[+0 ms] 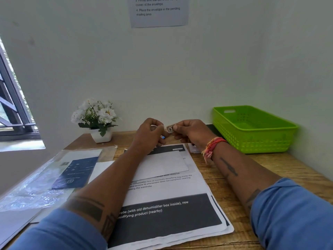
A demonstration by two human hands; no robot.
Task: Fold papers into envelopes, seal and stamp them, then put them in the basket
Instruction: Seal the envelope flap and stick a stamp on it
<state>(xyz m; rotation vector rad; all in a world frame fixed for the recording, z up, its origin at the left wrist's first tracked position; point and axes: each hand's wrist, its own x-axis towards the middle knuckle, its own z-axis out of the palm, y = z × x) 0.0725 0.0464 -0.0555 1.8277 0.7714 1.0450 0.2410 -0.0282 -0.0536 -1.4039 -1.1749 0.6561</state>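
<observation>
Two raised hands: right hand (191, 132) pinches stamp (170, 128).

The basket (255, 139) at the far right is bright lime green, its walls a lattice of small holes. The printed sheets (167, 199) are white with black text and charcoal bands bearing white lettering. The envelope (162, 166) on them is plain white. At the left a clear glossy sleeve (36, 188) shows a navy card (75, 173) with pale print. The potted flowers (96, 114) are white with dark green leaves in a white pot. The desk (252, 177) is warm brown wood grain. Sleeves (292, 213) are blue; the right wrist wears red-orange threads (212, 147). The wall notice (158, 11) is grey-white with dark text.
</observation>
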